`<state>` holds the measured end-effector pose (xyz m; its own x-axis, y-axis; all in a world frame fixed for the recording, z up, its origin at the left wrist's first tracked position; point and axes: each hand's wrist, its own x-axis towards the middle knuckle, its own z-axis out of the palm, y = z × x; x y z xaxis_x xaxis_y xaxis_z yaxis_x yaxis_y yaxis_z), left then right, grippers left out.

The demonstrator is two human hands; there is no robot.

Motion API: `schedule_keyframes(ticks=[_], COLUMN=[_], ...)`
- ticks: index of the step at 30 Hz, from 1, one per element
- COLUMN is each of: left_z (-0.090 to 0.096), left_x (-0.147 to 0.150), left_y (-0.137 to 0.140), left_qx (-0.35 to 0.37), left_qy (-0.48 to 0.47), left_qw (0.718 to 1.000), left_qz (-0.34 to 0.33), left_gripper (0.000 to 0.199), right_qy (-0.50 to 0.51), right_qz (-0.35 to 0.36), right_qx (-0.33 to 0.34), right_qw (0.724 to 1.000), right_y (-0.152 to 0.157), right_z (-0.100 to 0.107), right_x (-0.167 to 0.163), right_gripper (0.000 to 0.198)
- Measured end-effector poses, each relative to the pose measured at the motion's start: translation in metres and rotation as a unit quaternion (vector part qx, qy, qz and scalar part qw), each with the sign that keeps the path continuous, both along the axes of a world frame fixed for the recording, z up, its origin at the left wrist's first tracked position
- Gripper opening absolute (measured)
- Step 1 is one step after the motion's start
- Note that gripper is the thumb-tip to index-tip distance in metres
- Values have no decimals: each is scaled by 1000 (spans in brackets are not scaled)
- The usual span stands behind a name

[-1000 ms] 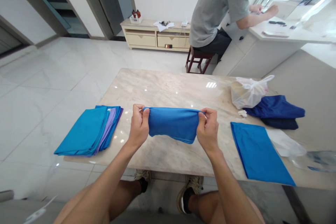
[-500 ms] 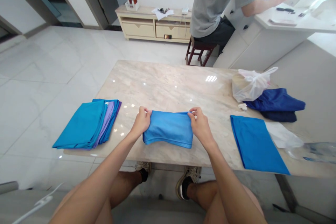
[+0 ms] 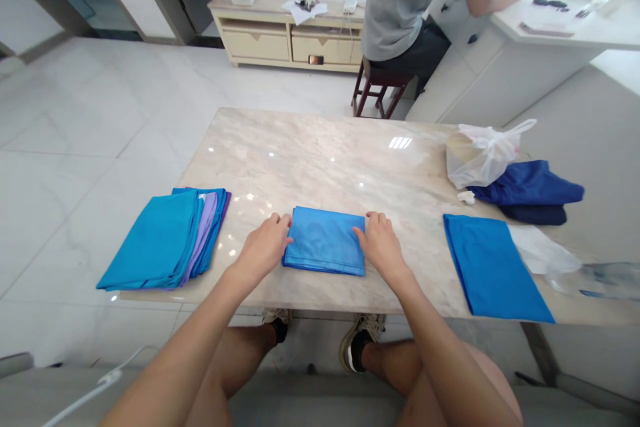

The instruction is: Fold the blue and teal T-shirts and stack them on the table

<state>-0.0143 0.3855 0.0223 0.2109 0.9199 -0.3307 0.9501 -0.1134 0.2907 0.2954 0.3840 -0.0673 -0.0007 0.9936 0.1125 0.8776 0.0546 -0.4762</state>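
A small folded blue cloth (image 3: pixel 326 241) lies flat on the marble-topped table (image 3: pixel 310 153) in front of me. My left hand (image 3: pixel 267 240) rests at its left edge, fingers apart, thumb touching the fabric. At the right edge is my right hand (image 3: pixel 383 240), its thumb on the cloth and its fingers loosely bent beside it. Neither hand grips the fabric. Left of my left hand sits a stack of folded cloths (image 3: pixel 155 237) in blue, teal and purple. To the right lies a larger folded blue cloth (image 3: pixel 495 267).
At the back right stand a tied white plastic bag (image 3: pixel 480 153) and a dark blue bundle of fabric (image 3: pixel 535 187). A clear plastic bottle (image 3: pixel 610 280) lies at the right edge. Beyond the table, a person in grey (image 3: pixel 407 7) sits on a stool (image 3: pixel 380 90) at a white counter.
The small blue cloth, pinched and held up by both hands at its far corners before, now lies flat. Both hands have loosened their pinch and rest at its sides.
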Motion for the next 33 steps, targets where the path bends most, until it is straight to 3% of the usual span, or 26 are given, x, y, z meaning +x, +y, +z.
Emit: schedule_keyframes(ticks=[3,6,9,11,13,16,21,24,29,33], left_z=[13,27,44,55,63,68,72,72,71,75], left_x=[10,15,27,37,45,45,26,8,-35,-51], left_y=[-12,-16,-12,-9,-9,-16,-30,-34,-31,-18], left_qx=[-80,-142,-51,35,73,56,51,93,145,174], left_qy=[43,84,107,96,69,47,50,33,37,55], left_qw=[993,983,993,995,995,997,997,995,988,981], left_qz=[-71,-83,-28,-1,-1,-10,0,18,47,70], left_gripper=[27,20,22,27,29,30,27,26,28,33], right_qy=[-14,-20,-38,-52,-61,-50,-51,-98,-119,-58], right_qz=[82,188,269,297,309,297,188,159,110,109], right_qx=[34,49,35,20,11,18,12,-49,-221,-264], right_qw=[996,981,962,953,949,953,981,981,962,957], right_y=[1,-1,-7,-11,-14,-10,16,36,56,48], right_z=[13,17,8,-1,-9,-12,1,14,37,53], right_x=[-18,-41,-59,-64,-66,-63,-53,-44,-31,-24], right_gripper=[47,55,61,63,62,56,44,36,44,28])
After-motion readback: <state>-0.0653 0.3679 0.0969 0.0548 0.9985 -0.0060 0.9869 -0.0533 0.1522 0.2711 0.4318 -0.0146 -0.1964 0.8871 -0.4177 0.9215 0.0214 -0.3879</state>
